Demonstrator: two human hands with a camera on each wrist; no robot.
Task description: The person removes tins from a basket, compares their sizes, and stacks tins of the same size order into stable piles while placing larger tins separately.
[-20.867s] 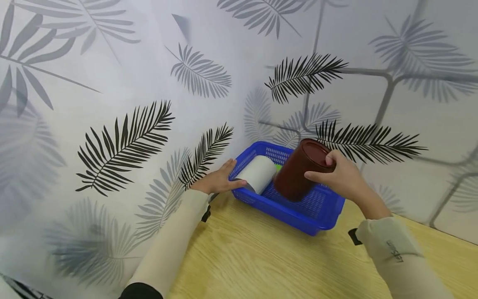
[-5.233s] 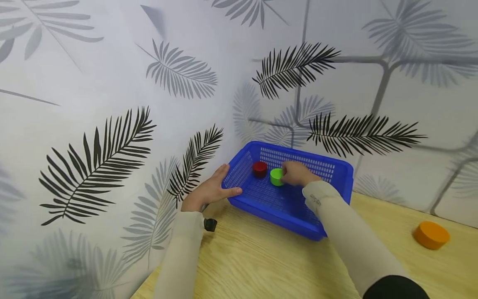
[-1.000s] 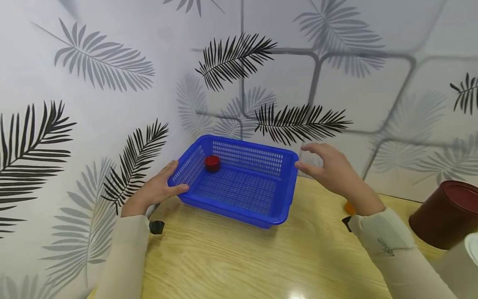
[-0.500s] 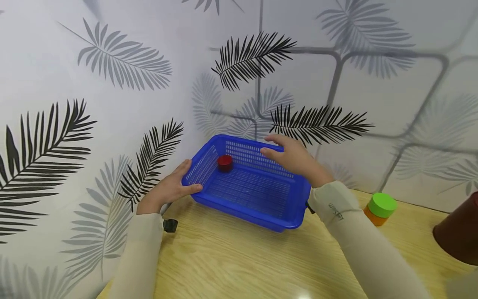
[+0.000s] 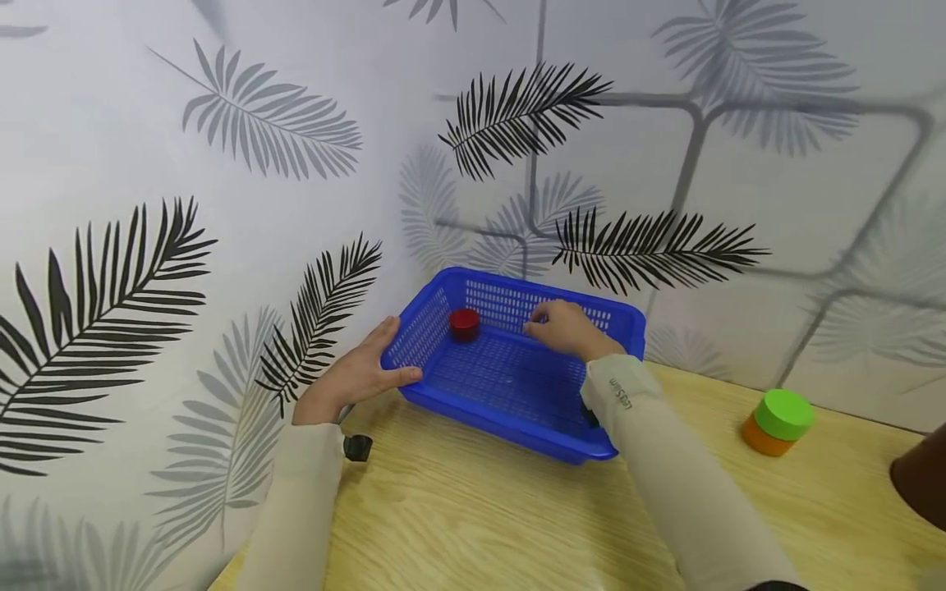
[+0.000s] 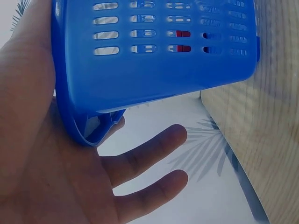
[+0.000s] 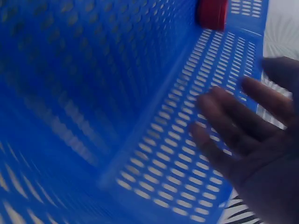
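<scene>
While the left hand (image 5: 360, 376) rests flat against the basket's (image 5: 510, 427) left wall, thumb on the rim and fingers (image 6: 149, 154) straight, holding nothing, the right hand (image 5: 565, 328) hangs inside the basket near its far wall, fingers (image 7: 233, 121) loosely spread and holding nothing. A red cap (image 5: 465, 324) lies in the basket's far left corner, apart from the right hand, with bare mesh floor between them. The basket sits in the corner of the counter (image 5: 473, 517), its left and far walls close to the leaf-patterned wall (image 5: 222, 205); open counter lies in front of it and to its right. Well right of the basket stands a green cap on an orange one (image 5: 778, 421). Only the left wrist view shows the red cap (image 6: 182, 41) through the wall slots; the right wrist view is blurred, with the cap (image 7: 212, 14) at its top.
</scene>
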